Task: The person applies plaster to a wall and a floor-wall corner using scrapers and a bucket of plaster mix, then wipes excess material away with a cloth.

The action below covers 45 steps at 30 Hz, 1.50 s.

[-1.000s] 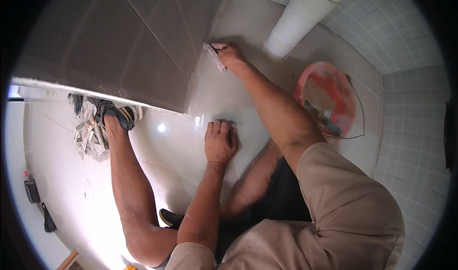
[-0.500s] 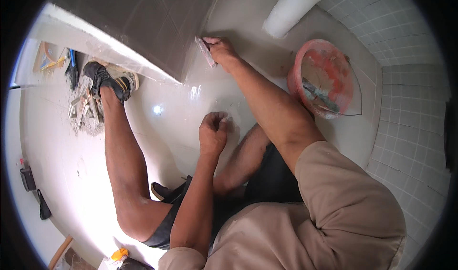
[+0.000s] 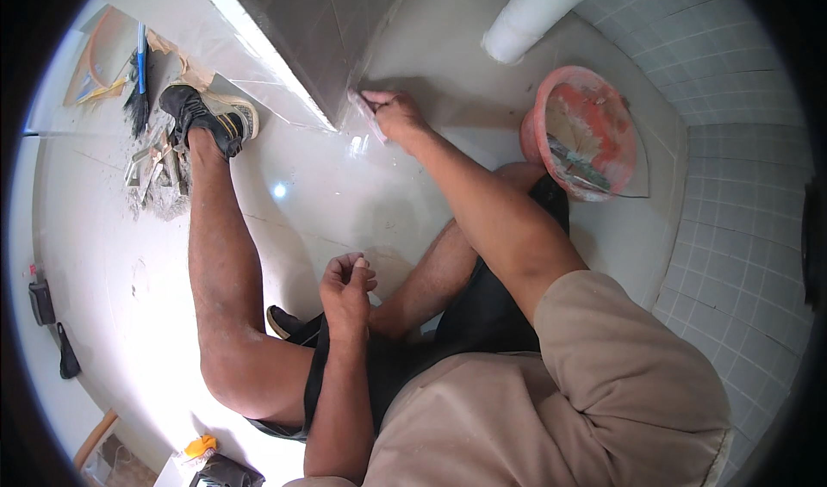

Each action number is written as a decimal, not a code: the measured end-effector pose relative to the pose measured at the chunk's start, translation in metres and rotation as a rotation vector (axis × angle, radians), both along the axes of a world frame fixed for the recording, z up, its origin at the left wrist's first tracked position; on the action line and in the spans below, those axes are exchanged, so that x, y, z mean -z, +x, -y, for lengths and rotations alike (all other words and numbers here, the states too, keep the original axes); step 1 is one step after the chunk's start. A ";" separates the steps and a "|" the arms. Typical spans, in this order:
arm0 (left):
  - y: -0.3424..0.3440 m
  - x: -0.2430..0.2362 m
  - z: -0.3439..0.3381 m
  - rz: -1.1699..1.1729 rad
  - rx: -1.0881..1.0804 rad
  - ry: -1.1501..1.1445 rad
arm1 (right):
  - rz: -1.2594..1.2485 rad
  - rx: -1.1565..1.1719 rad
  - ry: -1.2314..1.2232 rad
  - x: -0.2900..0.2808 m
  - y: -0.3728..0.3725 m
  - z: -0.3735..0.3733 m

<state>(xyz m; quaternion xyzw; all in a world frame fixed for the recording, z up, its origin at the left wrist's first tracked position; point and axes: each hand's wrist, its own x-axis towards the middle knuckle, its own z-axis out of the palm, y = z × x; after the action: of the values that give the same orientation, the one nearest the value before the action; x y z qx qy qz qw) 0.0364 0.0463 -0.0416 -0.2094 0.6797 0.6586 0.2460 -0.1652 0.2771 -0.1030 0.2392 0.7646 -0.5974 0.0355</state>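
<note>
My right hand (image 3: pixel 400 117) reaches out over the light floor tiles (image 3: pixel 330 204), closed round a flat, pale pinkish pad (image 3: pixel 370 121). The pad's material is not clear. Its edge is close to the foot of the dark tiled wall (image 3: pixel 306 43), near the corner. Above my lap, my left hand (image 3: pixel 348 291) is held off the floor with its fingers curled in toward the thumb; whether anything small is between them cannot be made out. Shiny wet-looking patches mark the floor below the pad.
A red, smeared bucket (image 3: pixel 536 124) with a tool inside stands right of my right arm. Behind it rises a white pipe (image 3: pixel 538 13). Rubble (image 3: pixel 158 173) and a blue-handled brush (image 3: pixel 140 74) lie beside my shoe (image 3: pixel 207 117). Grey tiled wall (image 3: pixel 732 229) borders the right.
My right hand and the pad sit slightly lower in the picture, still near the wall's foot. My left hand has drawn back toward my lap. The view has shifted a little.
</note>
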 end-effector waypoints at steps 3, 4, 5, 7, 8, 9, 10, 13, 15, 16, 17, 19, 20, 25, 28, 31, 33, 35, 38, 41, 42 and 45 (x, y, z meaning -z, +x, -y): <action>-0.005 0.006 0.012 0.030 -0.129 0.064 | 0.230 -0.161 -0.089 -0.030 0.039 0.030; -0.008 0.006 0.013 0.042 -0.181 0.096 | 0.230 -0.146 -0.192 -0.049 0.056 0.034; -0.010 0.006 0.014 0.038 -0.205 0.093 | 0.228 -0.142 -0.299 -0.061 0.069 0.039; -0.017 0.007 0.009 0.020 -0.231 0.115 | 0.132 -0.084 -0.825 -0.067 0.097 0.033; -0.022 0.002 0.002 0.016 -0.237 0.123 | 0.130 -0.092 -0.817 -0.066 0.112 0.028; -0.027 -0.004 -0.005 -0.006 -0.210 0.235 | 0.125 -0.059 -1.030 -0.064 0.128 0.024; -0.029 -0.012 -0.012 -0.027 -0.175 0.349 | 0.114 -0.019 -1.242 -0.067 0.144 0.023; -0.028 -0.023 -0.021 -0.102 0.040 0.580 | 0.064 -0.020 -1.467 -0.080 0.192 0.029; -0.020 -0.026 -0.022 -0.093 0.162 0.712 | 0.062 0.004 -1.606 -0.090 0.221 0.026; -0.013 -0.035 -0.026 -0.086 0.215 0.761 | 0.067 0.005 -1.693 -0.090 0.237 0.022; -0.007 -0.043 -0.025 -0.058 0.234 0.746 | 0.058 0.039 -1.712 -0.090 0.251 0.023; 0.002 -0.053 -0.026 -0.024 0.328 0.792 | 0.038 -0.025 -1.762 -0.097 0.273 0.022; 0.007 -0.050 -0.025 0.004 0.343 0.780 | 0.030 0.007 -1.779 -0.100 0.282 0.024; 0.029 -0.051 -0.008 0.047 0.163 0.750 | 0.211 0.255 -1.283 -0.146 0.313 0.005; 0.034 -0.058 0.009 -0.003 -0.010 0.719 | -0.083 0.117 -0.605 -0.151 0.345 -0.038; 0.036 -0.071 0.017 -0.016 -0.023 0.752 | -0.346 0.395 -0.205 -0.147 0.374 -0.103; 0.041 -0.076 0.031 0.021 -0.065 0.685 | -0.328 0.578 0.142 -0.131 0.392 -0.159; 0.044 -0.085 0.026 0.052 -0.064 0.637 | -0.276 0.679 0.301 -0.098 0.427 -0.230; 0.048 -0.095 0.006 0.005 -0.145 0.630 | -0.006 0.824 0.505 -0.044 0.485 -0.308; 0.045 -0.106 -0.019 -0.060 -0.103 0.638 | 0.082 0.836 0.887 0.022 0.567 -0.380; 0.047 -0.113 -0.018 -0.080 -0.044 0.625 | 0.066 0.830 0.856 0.036 0.572 -0.389; 0.043 -0.127 -0.039 -0.091 0.016 0.629 | 0.210 0.754 1.204 0.046 0.619 -0.404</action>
<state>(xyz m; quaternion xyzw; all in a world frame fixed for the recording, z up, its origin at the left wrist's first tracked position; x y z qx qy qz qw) 0.0790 0.0857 0.0855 -0.0880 0.4548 0.8430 0.2734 0.4537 0.6812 -0.1486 0.5212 0.8194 -0.0174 -0.2380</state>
